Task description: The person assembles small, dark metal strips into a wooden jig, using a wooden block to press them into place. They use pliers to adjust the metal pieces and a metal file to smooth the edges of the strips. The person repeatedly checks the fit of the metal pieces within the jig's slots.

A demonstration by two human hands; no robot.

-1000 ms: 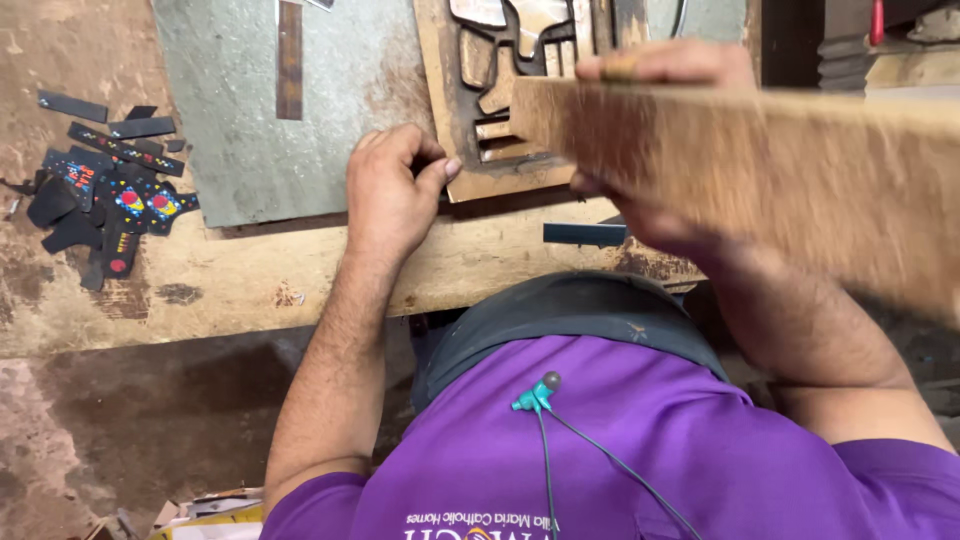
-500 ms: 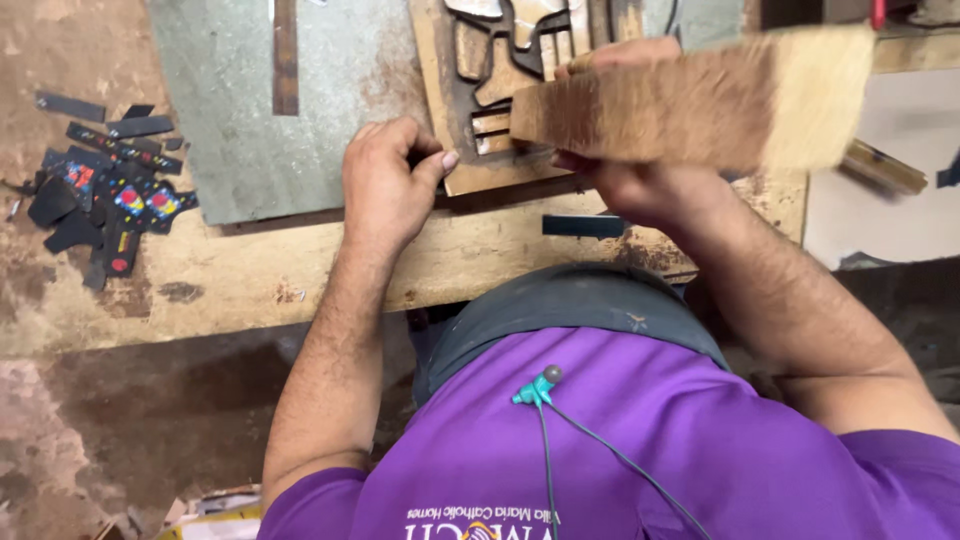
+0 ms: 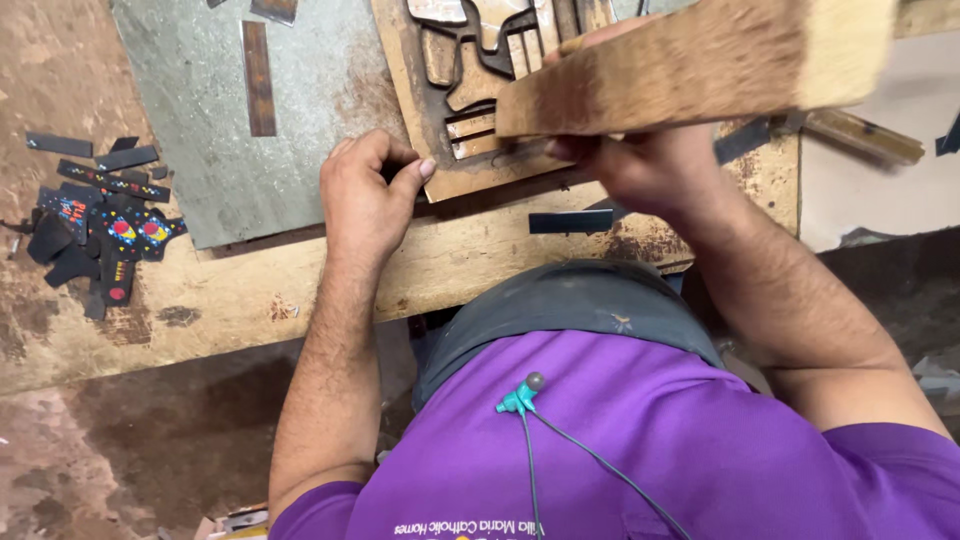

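Observation:
My right hand (image 3: 650, 165) grips a thick, rough wooden block (image 3: 690, 65), held raised over a brown wooden board (image 3: 425, 110) with cut-out shapes lined by thin metal strips. My left hand (image 3: 365, 195) rests with curled fingers on the bench at the board's lower left corner, thumb and fingers pinched on a small dark piece that I can hardly see. The block hides the board's right part.
A grey metal sheet (image 3: 300, 120) lies left of the board with a rusty strip (image 3: 259, 78) on it. Black offcuts with coloured dots (image 3: 95, 225) lie at the far left. A dark flat strip (image 3: 570, 221) sits near the workbench (image 3: 240, 290) front edge.
The wooden block has swung from low across the right side to higher and tilted above the board. My left hand has stayed at the board's corner.

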